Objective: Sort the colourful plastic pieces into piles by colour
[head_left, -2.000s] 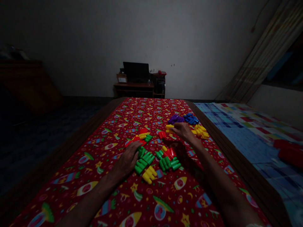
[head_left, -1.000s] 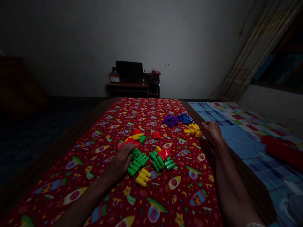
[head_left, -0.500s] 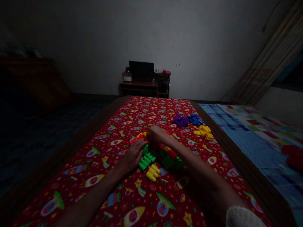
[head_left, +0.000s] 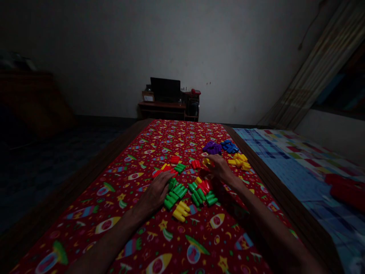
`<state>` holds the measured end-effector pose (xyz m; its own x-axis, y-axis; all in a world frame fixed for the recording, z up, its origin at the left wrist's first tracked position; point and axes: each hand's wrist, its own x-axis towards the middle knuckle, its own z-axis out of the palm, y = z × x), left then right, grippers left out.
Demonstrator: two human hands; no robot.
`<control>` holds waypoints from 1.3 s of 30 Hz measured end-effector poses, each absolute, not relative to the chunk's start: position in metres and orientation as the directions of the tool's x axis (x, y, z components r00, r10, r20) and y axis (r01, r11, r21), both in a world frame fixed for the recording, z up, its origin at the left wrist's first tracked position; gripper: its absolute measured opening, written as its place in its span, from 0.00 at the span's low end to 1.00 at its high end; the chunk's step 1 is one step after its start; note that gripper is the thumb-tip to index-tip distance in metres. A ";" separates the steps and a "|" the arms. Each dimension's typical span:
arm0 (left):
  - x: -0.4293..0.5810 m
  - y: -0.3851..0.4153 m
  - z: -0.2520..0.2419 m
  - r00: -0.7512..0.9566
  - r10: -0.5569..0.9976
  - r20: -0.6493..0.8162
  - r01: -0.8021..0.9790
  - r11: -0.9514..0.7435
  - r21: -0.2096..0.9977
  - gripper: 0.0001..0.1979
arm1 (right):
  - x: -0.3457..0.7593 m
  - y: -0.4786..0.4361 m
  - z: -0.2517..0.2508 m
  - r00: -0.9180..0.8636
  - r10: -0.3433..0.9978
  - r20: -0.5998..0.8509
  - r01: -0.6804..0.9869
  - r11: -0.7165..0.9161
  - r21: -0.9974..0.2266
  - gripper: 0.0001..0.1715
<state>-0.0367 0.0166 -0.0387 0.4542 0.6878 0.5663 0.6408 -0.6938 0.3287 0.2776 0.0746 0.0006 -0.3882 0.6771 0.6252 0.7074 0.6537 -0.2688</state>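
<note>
My right hand (head_left: pixel 219 167) is closed on a yellow toy block (head_left: pixel 207 162), held low over the cloth. My left hand (head_left: pixel 155 192) lies with its fingers stretched out beside the mixed blocks, touching or nearly touching them; its fingertips are partly lost in shadow. Red blocks (head_left: pixel 167 171) lie just beyond the left fingers. Green blocks (head_left: pixel 175 195) and a yellow block (head_left: pixel 181 211) are to that hand's right. Between the hands sit more green blocks (head_left: pixel 196 195) and a red block (head_left: pixel 205 185). Single red blocks (head_left: pixel 195 164) lie farther off.
Sorted piles of purple blocks (head_left: pixel 212 147), blue blocks (head_left: pixel 229 146) and yellow blocks (head_left: pixel 240 162) are at the right side of the red patterned cloth (head_left: pixel 159 236). A bed with a checked cover (head_left: pixel 285 171) adjoins on the right. A desk with a monitor (head_left: pixel 165 89) stands at the wall.
My right hand has moved right, away from the mixed blocks, carrying a yellow block towards the sorted piles. My left hand has stayed by the mixed blocks. The view has shifted slightly.
</note>
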 end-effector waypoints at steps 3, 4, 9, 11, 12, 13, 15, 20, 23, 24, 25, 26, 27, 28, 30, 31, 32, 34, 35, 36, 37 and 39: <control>-0.036 0.017 -0.038 0.456 0.695 0.555 0.646 -0.688 0.330 0.20 | 0.333 0.060 -0.003 -0.311 0.720 0.620 0.826 0.528 -0.199 0.15; -0.036 0.017 -0.038 0.458 0.697 0.552 0.648 -0.687 0.330 0.20 | 0.348 0.056 -0.005 -0.300 0.735 0.608 0.855 0.490 -0.171 0.15; -0.037 0.020 -0.039 0.465 0.676 0.571 0.647 -0.701 0.302 0.20 | 0.394 0.050 -0.025 -0.221 0.817 0.533 0.933 0.335 -0.127 0.14; -0.037 0.020 -0.040 0.469 0.673 0.571 0.645 -0.703 0.300 0.20 | 0.399 0.051 -0.032 -0.197 0.822 0.535 0.939 0.314 -0.137 0.14; -0.037 0.020 -0.039 0.472 0.677 0.564 0.646 -0.702 0.302 0.20 | 0.400 0.051 -0.034 -0.197 0.819 0.539 0.938 0.317 -0.138 0.15; -0.037 0.020 -0.039 0.474 0.683 0.556 0.648 -0.698 0.306 0.20 | 0.399 0.051 -0.034 -0.205 0.815 0.543 0.935 0.327 -0.138 0.15; -0.037 0.019 -0.037 0.470 0.695 0.544 0.653 -0.689 0.315 0.20 | 0.391 0.049 -0.031 -0.232 0.807 0.544 0.924 0.357 -0.134 0.15; -0.035 0.017 -0.035 0.459 0.694 0.555 0.652 -0.687 0.320 0.21 | 0.331 0.044 -0.005 -0.375 0.779 0.502 0.858 0.497 -0.129 0.12; -0.035 0.016 -0.035 0.466 0.686 0.560 0.648 -0.695 0.312 0.22 | 0.273 0.051 0.013 -0.492 0.772 0.404 0.797 0.585 -0.148 0.11; -0.035 0.016 -0.035 0.467 0.686 0.559 0.649 -0.695 0.311 0.22 | 0.252 0.056 0.017 -0.534 0.770 0.350 0.779 0.609 -0.151 0.12; -0.035 0.015 -0.035 0.468 0.685 0.558 0.648 -0.695 0.310 0.22 | 0.231 0.062 0.021 -0.573 0.764 0.297 0.762 0.630 -0.152 0.12; -0.035 0.015 -0.036 0.467 0.683 0.561 0.648 -0.696 0.309 0.22 | 0.210 0.070 0.025 -0.602 0.756 0.258 0.744 0.648 -0.163 0.12; -0.035 0.015 -0.037 0.464 0.683 0.564 0.649 -0.696 0.308 0.22 | 0.190 0.078 0.027 -0.626 0.739 0.247 0.719 0.670 -0.184 0.13; -0.036 0.015 -0.038 0.463 0.685 0.563 0.652 -0.693 0.308 0.22 | 0.171 0.087 0.028 -0.647 0.725 0.237 0.695 0.689 -0.207 0.14; -0.036 0.014 -0.040 0.463 0.693 0.552 0.662 -0.685 0.304 0.22 | 0.140 0.105 0.029 -0.725 0.657 0.205 0.614 0.752 -0.240 0.16; -0.037 0.014 -0.040 0.463 0.695 0.550 0.668 -0.681 0.298 0.22 | 0.128 0.114 0.029 -0.776 0.605 0.177 0.558 0.790 -0.252 0.17; -0.037 0.014 -0.040 0.462 0.695 0.551 0.675 -0.679 0.291 0.22 | 0.119 0.121 0.028 -0.827 0.545 0.141 0.500 0.826 -0.261 0.18; -0.037 0.013 -0.040 0.458 0.692 0.558 0.683 -0.676 0.278 0.22 | 0.109 0.132 0.026 -0.898 0.436 0.057 0.406 0.873 -0.272 0.17; -0.036 0.013 -0.039 0.454 0.692 0.561 0.686 -0.673 0.275 0.22 | 0.108 0.136 0.024 -0.913 0.407 0.024 0.385 0.882 -0.271 0.17; -0.036 0.013 -0.038 0.453 0.693 0.561 0.688 -0.671 0.275 0.22 | 0.109 0.138 0.022 -0.916 0.401 0.007 0.385 0.884 -0.264 0.17; -0.036 0.012 -0.037 0.453 0.695 0.558 0.688 -0.671 0.277 0.22 | 0.113 0.138 0.020 -0.910 0.414 0.008 0.399 0.882 -0.252 0.17; -0.035 0.012 -0.036 0.457 0.697 0.552 0.684 -0.672 0.282 0.21 | 0.123 0.134 0.017 -0.872 0.485 0.070 0.461 0.860 -0.219 0.17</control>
<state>-0.0349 0.0120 -0.0359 0.4568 0.6973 0.5523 0.6845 -0.6721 0.2825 0.1230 0.1340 0.0172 -0.8715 0.4853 0.0705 0.4612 0.8600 -0.2186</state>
